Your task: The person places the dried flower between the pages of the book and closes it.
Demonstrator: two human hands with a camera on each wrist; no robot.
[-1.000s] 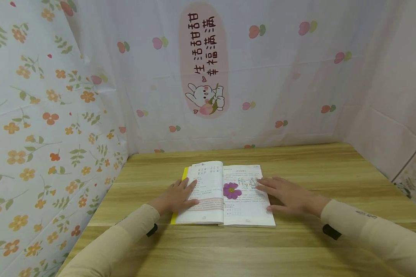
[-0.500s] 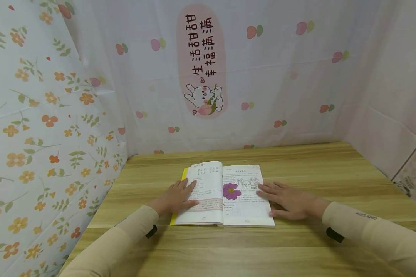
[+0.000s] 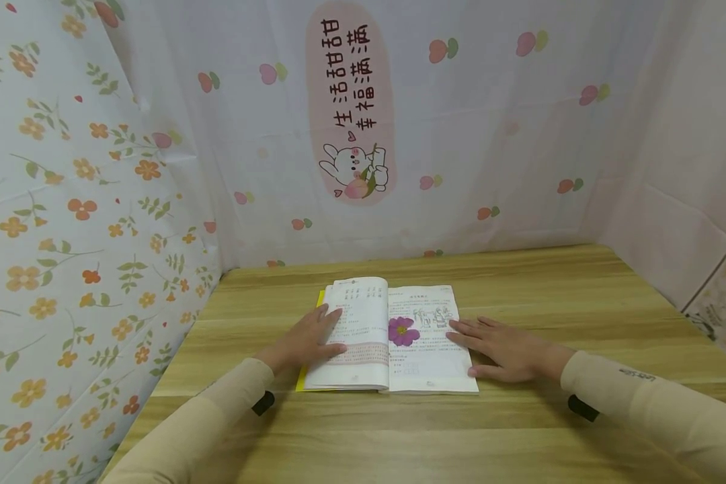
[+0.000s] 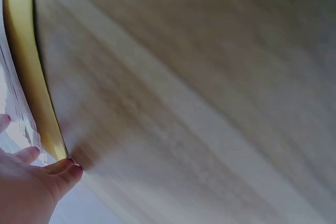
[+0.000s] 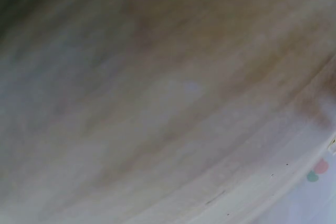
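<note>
An open book (image 3: 363, 329) with a yellow cover (image 3: 302, 384) lies on the wooden table in the head view. On its right page, beside the spine, is a flat purple flower (image 3: 403, 331). My left hand (image 3: 307, 339) rests over the left page's outer edge, thumb and index finger on the paper. The left wrist view shows several fingertips (image 4: 67, 167) at the yellow cover's edge. My right hand (image 3: 505, 349) lies flat with spread fingers, its fingertips on the right page's outer edge and its palm over the table. That hand is largely out of the right wrist view.
The wooden table (image 3: 399, 444) reaches back to a white curtain (image 3: 490, 134) with peach prints and a rabbit picture (image 3: 355, 171). A curtain with orange flowers (image 3: 85, 208) hangs along the left side.
My right hand has shifted slightly toward the right page's edge and then stays there. The left hand keeps its place on the left page. The head view has tilted a little.
</note>
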